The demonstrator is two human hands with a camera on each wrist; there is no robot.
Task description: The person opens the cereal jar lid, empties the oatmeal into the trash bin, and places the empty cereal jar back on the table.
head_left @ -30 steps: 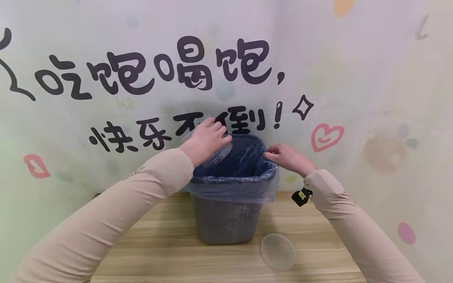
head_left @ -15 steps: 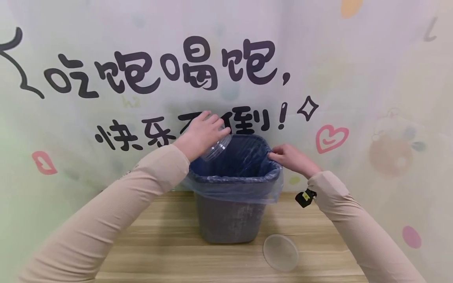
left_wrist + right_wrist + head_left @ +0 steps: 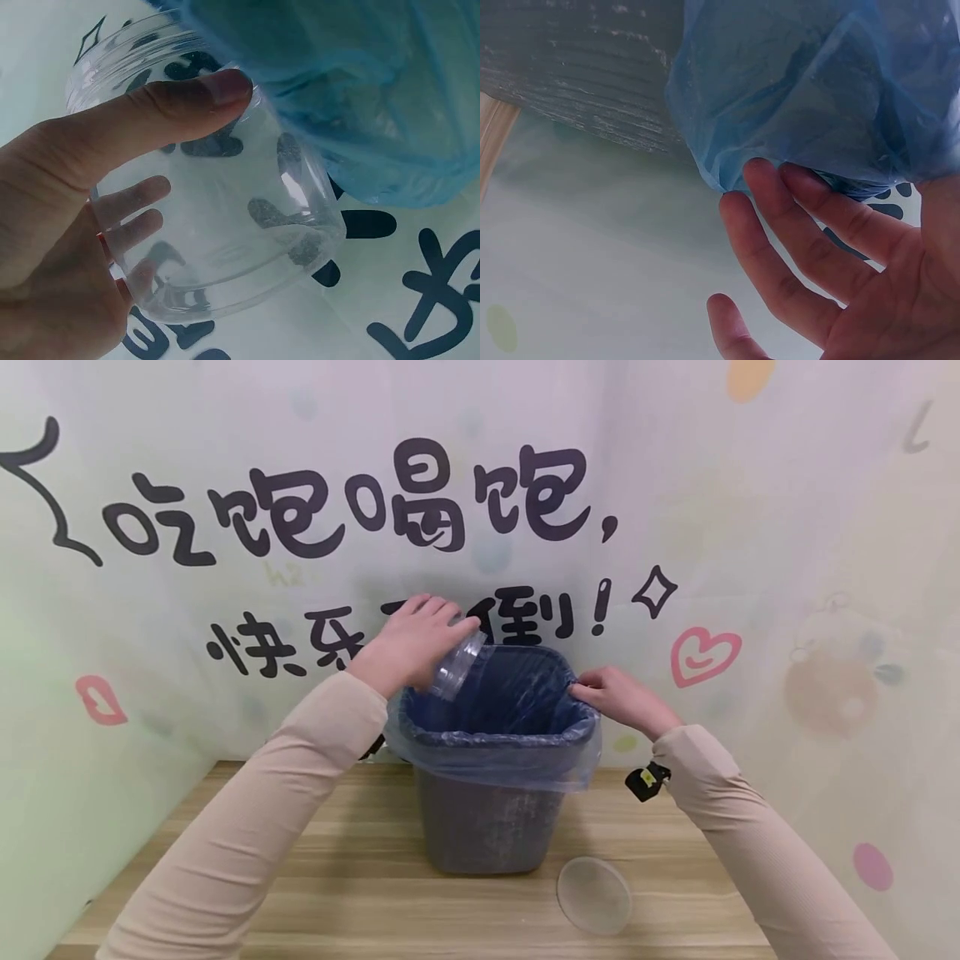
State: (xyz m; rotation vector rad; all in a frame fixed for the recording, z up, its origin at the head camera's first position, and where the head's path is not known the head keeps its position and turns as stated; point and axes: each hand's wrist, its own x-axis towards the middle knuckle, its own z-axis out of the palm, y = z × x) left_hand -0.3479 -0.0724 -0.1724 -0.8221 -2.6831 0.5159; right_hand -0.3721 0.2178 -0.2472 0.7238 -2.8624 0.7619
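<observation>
A clear plastic jar [image 3: 217, 202] is in the grip of my left hand [image 3: 420, 639], thumb on one side and fingers on the other. It is tilted over the left part of a grey trash can [image 3: 491, 827], its threaded mouth toward the can's inside. The jar's walls look see-through, with nothing visible inside. A blue trash bag [image 3: 495, 764] lines the can and folds down over its rim. My right hand [image 3: 618, 693] holds the lined rim on the right; its fingers [image 3: 772, 240] lie outside against the bag, and the thumb is hidden in the right wrist view.
A round translucent lid [image 3: 594, 896] lies on the wooden table [image 3: 337, 877], in front and to the right of the can. Close behind the can stands a white wall sheet [image 3: 750, 510] with black characters and coloured drawings.
My left hand has shifted a little left and turned, and more of the jar now shows beside its fingers. My right hand stays at the rim; the head view has shifted slightly.
</observation>
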